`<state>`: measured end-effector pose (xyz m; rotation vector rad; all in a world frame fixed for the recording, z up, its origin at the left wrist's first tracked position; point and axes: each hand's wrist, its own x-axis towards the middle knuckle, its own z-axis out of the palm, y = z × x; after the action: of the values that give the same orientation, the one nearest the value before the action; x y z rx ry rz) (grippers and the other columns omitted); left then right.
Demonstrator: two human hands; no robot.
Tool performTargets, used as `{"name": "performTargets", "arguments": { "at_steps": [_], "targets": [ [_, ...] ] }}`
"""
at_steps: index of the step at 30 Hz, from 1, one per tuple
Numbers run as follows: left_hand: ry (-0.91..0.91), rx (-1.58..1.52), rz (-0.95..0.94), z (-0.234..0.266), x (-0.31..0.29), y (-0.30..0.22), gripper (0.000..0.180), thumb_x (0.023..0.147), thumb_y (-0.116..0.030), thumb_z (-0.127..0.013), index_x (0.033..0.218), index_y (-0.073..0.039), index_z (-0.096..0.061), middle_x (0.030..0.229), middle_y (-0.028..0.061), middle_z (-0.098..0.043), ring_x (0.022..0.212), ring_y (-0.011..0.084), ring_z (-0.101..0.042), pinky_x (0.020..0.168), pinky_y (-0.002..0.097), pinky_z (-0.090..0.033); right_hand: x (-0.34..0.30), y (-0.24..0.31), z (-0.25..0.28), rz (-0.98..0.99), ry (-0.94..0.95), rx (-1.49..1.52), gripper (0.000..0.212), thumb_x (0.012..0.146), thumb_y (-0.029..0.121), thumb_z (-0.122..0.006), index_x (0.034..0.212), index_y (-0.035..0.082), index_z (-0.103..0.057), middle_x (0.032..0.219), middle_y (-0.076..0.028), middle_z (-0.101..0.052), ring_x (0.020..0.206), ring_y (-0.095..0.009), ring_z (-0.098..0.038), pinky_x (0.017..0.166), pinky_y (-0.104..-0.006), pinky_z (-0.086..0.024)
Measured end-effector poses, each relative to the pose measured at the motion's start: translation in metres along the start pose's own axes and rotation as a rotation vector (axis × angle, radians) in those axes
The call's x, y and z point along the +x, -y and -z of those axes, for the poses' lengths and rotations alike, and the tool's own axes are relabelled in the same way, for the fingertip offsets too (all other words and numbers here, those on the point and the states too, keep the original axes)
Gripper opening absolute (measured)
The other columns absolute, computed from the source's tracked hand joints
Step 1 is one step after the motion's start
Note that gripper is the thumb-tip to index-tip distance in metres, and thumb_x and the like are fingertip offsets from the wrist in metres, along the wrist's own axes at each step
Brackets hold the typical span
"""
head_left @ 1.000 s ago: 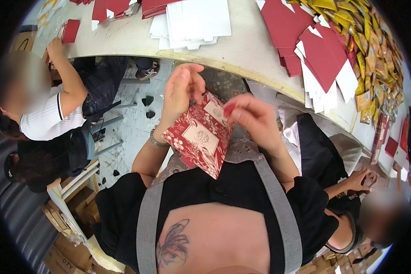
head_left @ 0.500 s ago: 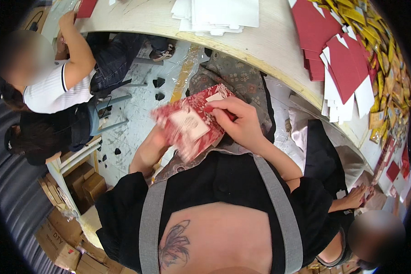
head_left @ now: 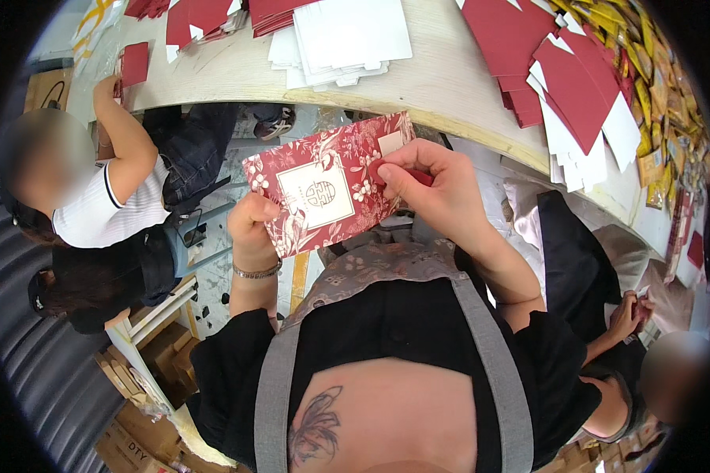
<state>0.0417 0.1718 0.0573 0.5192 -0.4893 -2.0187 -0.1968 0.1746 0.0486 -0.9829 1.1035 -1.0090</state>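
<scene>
A flat red box or packet (head_left: pixel 317 193) with a pale floral pattern and a cream label is held up in front of my apron, its printed face toward me. My left hand (head_left: pixel 252 225) grips its lower left edge, with the thumb on the front and the other fingers hidden behind. Over the right end, my right hand (head_left: pixel 438 185) pinches a small dark red piece (head_left: pixel 412 175) between thumb and fingers. Whether that piece is attached to the box, I cannot tell. A smaller pale patch shows near the box's upper right corner.
The pale curved table (head_left: pixel 450 87) lies ahead, bearing white card blanks (head_left: pixel 351 39), dark red card blanks (head_left: pixel 580 87) and a heap of yellow packets (head_left: pixel 647 94). One person (head_left: pixel 126 177) works at left, another (head_left: pixel 607 370) at lower right. Cardboard boxes (head_left: pixel 138 433) stand at lower left.
Both hands have raised the box toward the table edge. Its blurred, more tilted face is now sharp and turned toward me. The head view has shifted, showing more of the table.
</scene>
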Motion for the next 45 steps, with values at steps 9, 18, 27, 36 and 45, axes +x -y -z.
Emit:
{"name": "performTargets", "arguments": {
  "at_steps": [9, 18, 27, 36, 45],
  "targets": [
    [0.172, 0.338, 0.070, -0.020, -0.006, 0.012, 0.073, 0.086, -0.046, -0.040, 0.131, 0.011, -0.035, 0.135, 0.0216, -0.042, 0.124, 0.0286, -0.045, 0.101, 0.0400, -0.037, -0.005, 0.027, 0.008, -0.057, 0.125, -0.316, 0.014, 0.081, 0.012, -0.065, 0.081, -0.002, -0.064, 0.068, -0.006, -0.065, 0.061, -0.011, -0.062, 0.055, -0.0236, -0.049],
    [-0.200, 0.676, 0.194, -0.029, 0.010, 0.039, 0.059, 0.088, -0.037, -0.052, 0.129, 0.003, -0.038, 0.125, 0.0132, -0.047, 0.111, 0.0221, -0.049, 0.092, 0.0385, -0.042, -0.006, 0.009, 0.004, -0.126, 0.111, -0.181, 0.015, 0.084, 0.014, -0.064, 0.081, 0.000, -0.062, 0.063, -0.008, -0.063, 0.054, -0.010, -0.060, 0.049, -0.0245, -0.047],
    [-0.304, 0.697, 0.111, -0.028, 0.017, 0.057, 0.038, 0.083, -0.016, -0.058, 0.116, 0.002, -0.049, 0.104, 0.0079, -0.057, 0.091, 0.0141, -0.055, 0.078, 0.0293, -0.046, -0.012, -0.021, 0.001, -0.015, 0.016, -0.313, 0.016, 0.082, 0.017, -0.066, 0.076, 0.003, -0.061, 0.061, -0.010, -0.061, 0.053, -0.018, -0.061, 0.051, -0.0300, -0.047],
    [-0.310, 0.892, 0.086, -0.004, 0.034, 0.066, 0.026, 0.078, 0.004, -0.062, 0.105, 0.001, -0.059, 0.083, 0.0030, -0.065, 0.071, 0.0062, -0.060, 0.064, 0.0206, -0.049, -0.007, -0.032, 0.001, 0.252, 0.040, -0.540, 0.031, 0.083, 0.011, -0.061, 0.112, 0.011, -0.050, 0.071, -0.012, -0.063, 0.064, -0.028, -0.064, 0.057, -0.0348, -0.049],
    [-0.352, 1.002, -0.183, -0.012, 0.031, 0.079, 0.021, 0.074, 0.008, -0.060, 0.093, -0.003, -0.057, 0.081, 0.0016, -0.059, 0.080, 0.0073, -0.059, 0.063, 0.0202, -0.051, 0.007, -0.030, 0.027, 0.146, 0.290, -0.238, 0.027, 0.082, 0.006, -0.058, 0.106, 0.012, -0.047, 0.081, -0.006, -0.060, 0.074, -0.021, -0.062, 0.067, -0.0296, -0.047]
  ]
}}
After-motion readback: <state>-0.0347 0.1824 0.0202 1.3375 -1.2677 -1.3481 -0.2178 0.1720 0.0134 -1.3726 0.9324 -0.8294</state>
